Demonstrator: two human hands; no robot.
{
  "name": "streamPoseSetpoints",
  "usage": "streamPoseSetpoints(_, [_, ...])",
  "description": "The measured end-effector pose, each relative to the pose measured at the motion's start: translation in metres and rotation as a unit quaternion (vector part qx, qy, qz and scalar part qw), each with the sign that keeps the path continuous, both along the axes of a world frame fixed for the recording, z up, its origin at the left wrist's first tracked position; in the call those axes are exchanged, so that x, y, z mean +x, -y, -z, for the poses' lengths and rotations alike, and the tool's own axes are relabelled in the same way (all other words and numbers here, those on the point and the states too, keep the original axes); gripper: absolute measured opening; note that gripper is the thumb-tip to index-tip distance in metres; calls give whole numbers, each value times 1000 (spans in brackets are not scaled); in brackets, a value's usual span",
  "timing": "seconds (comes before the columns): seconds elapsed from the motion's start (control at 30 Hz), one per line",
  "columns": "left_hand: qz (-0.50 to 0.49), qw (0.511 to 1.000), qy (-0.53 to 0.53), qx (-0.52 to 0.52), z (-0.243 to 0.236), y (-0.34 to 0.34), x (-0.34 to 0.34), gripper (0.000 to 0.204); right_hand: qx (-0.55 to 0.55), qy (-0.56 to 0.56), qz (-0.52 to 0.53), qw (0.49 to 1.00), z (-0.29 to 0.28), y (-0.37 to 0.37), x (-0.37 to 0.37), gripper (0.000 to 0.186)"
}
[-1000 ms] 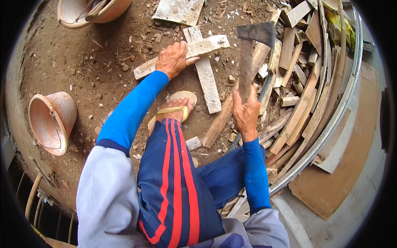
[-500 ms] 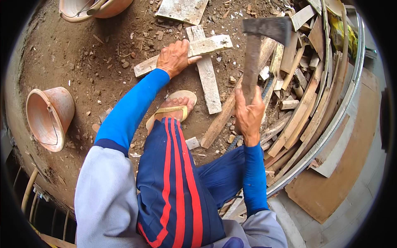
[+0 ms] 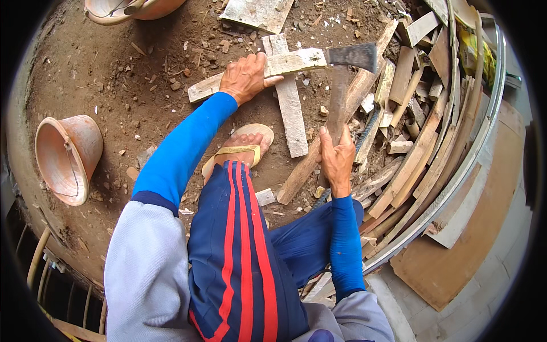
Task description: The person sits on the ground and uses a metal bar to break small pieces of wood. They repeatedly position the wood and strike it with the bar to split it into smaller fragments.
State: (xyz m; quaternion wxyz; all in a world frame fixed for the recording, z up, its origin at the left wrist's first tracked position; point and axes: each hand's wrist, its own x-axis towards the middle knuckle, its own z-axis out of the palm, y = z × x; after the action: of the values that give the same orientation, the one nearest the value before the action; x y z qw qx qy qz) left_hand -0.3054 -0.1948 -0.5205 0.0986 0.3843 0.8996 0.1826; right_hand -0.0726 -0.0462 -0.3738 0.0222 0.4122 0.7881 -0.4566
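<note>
My left hand (image 3: pixel 244 78) grips a short pale wood piece (image 3: pixel 297 61), its fingers over the far edge and its thumb stretched toward the right. That piece lies across another weathered board (image 3: pixel 292 119), and the two form a cross on the dirt. In my right hand (image 3: pixel 338 159) is a hatchet (image 3: pixel 339 94), held by its wooden handle. Its dark metal head is beside the right end of the pale piece; I cannot tell whether they touch.
My sandalled foot (image 3: pixel 245 147) rests just below the crossed wood. A long timber (image 3: pixel 302 171) lies beneath the hatchet. Scrap wood (image 3: pixel 419 151) is heaped along a curved metal edge (image 3: pixel 450 219) at right. A clay-coloured bucket (image 3: pixel 85 142) lies tipped at left; another bucket (image 3: pixel 162 8) is at the top.
The hatchet has come down and slightly left, its head now near the end of the pale wood piece. My left hand keeps its hold, and the view has shifted a little.
</note>
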Motion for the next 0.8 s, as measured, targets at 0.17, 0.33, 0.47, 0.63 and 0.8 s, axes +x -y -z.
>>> streamPoseSetpoints(0.17, [29, 996, 89, -6, 1, -1, -15, 78, -141, -77, 78, 984, 18, -26, -4, 26])
streamPoseSetpoints(0.33, [32, 911, 405, 71, 6, 15, -52, 89, 173, -55, -3, 983, 60, -64, -10, 32])
streamPoseSetpoints(0.47, [-19, 855, 510, 87, -25, 22, -42, 90, 461, -65, -117, 877, 79, -67, -44, 40])
streamPoseSetpoints(0.63, [7, 904, 369, 219, -13, 20, -14, 70, 255, -114, -106, 954, 71, -34, -131, 34])
streamPoseSetpoints(0.8, [-13, 977, 160, 141, -8, 5, 8, 46, 297, -28, -177, 938, 80, -39, -148, 32])
